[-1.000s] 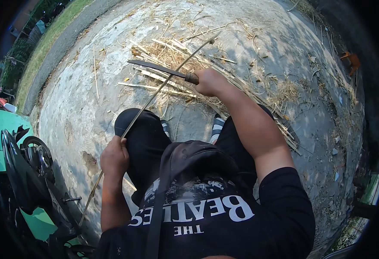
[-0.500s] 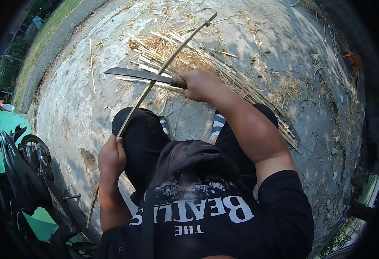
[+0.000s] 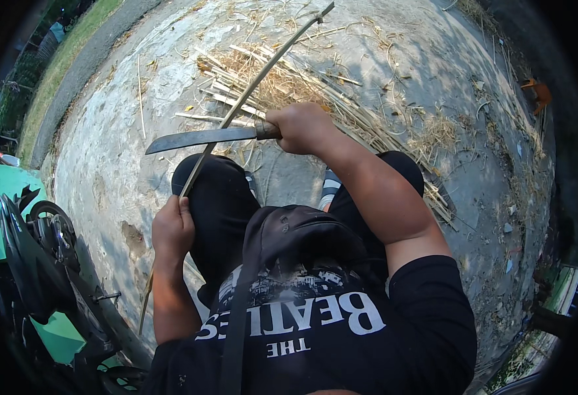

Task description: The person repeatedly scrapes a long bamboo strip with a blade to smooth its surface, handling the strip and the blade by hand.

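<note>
Gripping hard, my right hand (image 3: 302, 126) is closed around the handle of a long dark blade (image 3: 200, 139), which lies almost level and points off to my left. My left hand (image 3: 172, 227) is closed too, fist wrapped round the lower part of a long thin cane (image 3: 256, 85). From the head view, which is the only one I have, the cane runs up and away from that fist on a slant, over my left knee, and its far tip reaches near the top edge of the picture. Its near end pokes out below my left hand toward the ground. Blade and cane cross just left of my right fist, the blade's flat meeting the cane there; I cannot tell whether the edge has bitten in.

Beyond my right hand a heap of split pale strips and dry shavings (image 3: 289, 79) lies on the rough concrete ground (image 3: 118, 151), spreading off to the right past my right knee. I am seated low, knees in dark trousers, a dark bag strap across my black printed shirt. At my left, close by, stands a motorbike (image 3: 39, 257) with green panels. Farther off at upper left a grey kerb and a grass strip (image 3: 58, 66) bend along the rim.
</note>
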`<control>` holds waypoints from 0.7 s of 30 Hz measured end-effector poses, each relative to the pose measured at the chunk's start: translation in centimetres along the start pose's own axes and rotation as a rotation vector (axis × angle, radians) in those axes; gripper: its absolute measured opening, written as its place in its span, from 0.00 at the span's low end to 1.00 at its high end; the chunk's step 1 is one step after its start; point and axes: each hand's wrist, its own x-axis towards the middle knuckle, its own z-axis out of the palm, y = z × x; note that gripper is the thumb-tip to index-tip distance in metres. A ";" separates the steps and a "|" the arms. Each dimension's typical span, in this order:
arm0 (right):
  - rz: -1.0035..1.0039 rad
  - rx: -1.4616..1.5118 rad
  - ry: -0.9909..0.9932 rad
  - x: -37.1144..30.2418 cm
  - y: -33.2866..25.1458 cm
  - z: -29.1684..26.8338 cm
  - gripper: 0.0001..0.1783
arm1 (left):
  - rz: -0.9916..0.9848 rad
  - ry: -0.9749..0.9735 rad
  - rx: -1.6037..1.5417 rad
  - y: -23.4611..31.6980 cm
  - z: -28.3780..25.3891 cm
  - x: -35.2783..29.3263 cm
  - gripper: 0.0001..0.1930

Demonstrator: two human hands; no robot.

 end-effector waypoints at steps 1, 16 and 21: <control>0.062 0.034 -0.019 0.3 1.1 -0.6 0.08 | 0.019 0.028 -0.009 -0.1 0.3 -0.2 0.18; -0.057 -0.081 -0.203 0.2 0.5 -1.8 0.13 | 0.033 0.128 0.141 1.2 0.9 -0.5 0.15; 0.555 0.281 -0.074 1.7 8.1 -2.6 0.15 | 0.034 0.122 0.177 1.2 0.8 -0.2 0.15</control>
